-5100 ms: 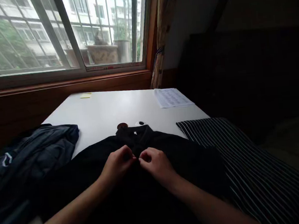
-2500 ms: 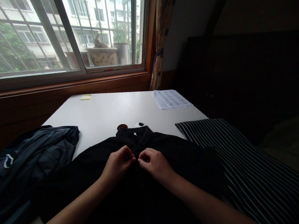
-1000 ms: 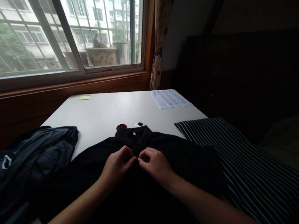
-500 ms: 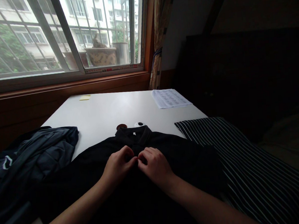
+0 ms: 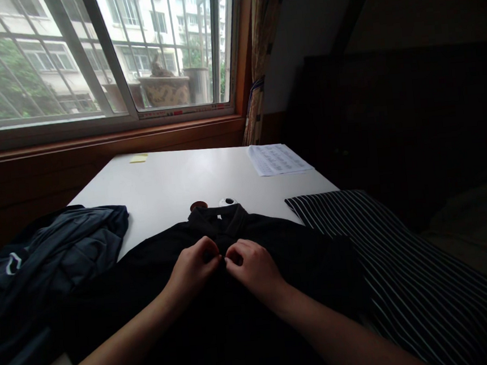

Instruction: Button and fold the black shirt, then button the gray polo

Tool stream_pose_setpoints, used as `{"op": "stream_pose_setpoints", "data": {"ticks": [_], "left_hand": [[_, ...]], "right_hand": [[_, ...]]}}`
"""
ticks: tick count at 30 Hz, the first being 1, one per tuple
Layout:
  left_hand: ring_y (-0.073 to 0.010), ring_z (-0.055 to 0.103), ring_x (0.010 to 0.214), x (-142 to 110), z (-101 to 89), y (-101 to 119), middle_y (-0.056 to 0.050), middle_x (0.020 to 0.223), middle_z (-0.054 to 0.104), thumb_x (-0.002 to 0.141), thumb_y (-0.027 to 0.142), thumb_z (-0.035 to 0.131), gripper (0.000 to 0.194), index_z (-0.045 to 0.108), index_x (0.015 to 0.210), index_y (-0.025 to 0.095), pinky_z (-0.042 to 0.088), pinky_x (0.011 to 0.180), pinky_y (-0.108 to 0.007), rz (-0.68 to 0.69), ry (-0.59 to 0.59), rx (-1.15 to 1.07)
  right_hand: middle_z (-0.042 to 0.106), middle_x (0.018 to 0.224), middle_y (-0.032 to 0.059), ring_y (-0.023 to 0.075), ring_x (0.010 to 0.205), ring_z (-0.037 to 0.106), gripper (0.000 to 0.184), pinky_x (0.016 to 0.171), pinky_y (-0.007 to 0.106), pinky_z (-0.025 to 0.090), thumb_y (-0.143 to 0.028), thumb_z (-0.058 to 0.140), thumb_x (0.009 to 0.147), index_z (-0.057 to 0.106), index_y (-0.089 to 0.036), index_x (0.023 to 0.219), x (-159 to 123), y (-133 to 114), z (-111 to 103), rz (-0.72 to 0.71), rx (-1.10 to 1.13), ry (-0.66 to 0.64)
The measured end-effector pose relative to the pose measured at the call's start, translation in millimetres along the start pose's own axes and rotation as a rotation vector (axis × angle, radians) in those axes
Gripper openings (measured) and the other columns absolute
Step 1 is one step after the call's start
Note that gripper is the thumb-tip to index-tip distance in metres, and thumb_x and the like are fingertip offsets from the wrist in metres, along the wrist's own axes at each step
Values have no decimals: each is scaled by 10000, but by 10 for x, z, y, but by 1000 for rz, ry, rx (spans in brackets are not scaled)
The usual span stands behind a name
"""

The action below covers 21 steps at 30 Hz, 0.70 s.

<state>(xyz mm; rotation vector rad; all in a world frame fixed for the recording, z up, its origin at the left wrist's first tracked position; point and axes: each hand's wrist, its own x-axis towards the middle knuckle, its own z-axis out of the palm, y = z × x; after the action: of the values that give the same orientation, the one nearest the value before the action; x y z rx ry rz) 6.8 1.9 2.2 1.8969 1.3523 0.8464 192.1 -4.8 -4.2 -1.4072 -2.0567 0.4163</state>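
A black collared shirt (image 5: 300,245) lies spread on the white table with its collar at the far side. My left hand (image 5: 195,264) pinches the shirt's front just below the collar, thumb against forefinger. Close beside it, my right hand (image 5: 253,265) is also closed in a pinch on the front, its fingertips a small gap from the left ones. Whether a button sits between the fingertips is too dark to make out. A small white label shows inside the collar.
Dark blue-grey clothing (image 5: 74,243) lies at the left, a striped black cloth (image 5: 385,238) at the right. Beyond the collar are a brown disc (image 5: 198,204) and a white round object (image 5: 227,202). Printed papers (image 5: 279,159) and a yellow note (image 5: 138,158) rest on the white table (image 5: 175,177).
The fingertips of my two hands have drawn very slightly apart. Both hands stay on the shirt's front, and the shirt lies as before.
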Motion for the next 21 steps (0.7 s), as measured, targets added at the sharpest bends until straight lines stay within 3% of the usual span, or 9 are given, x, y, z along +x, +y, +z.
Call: {"op": "stream_pose_setpoints", "data": {"ticks": [21], "left_hand": [[-152,606,685,-6,9,-49,9,773,675,841,262,623,54,603,841,212,426,624,-241,35,11,-21]], "right_hand": [[690,815,-5,162,805,647,78,741,271,467,-158,719,865,705,-207,807,24,32,-71,32,151,-84]]}}
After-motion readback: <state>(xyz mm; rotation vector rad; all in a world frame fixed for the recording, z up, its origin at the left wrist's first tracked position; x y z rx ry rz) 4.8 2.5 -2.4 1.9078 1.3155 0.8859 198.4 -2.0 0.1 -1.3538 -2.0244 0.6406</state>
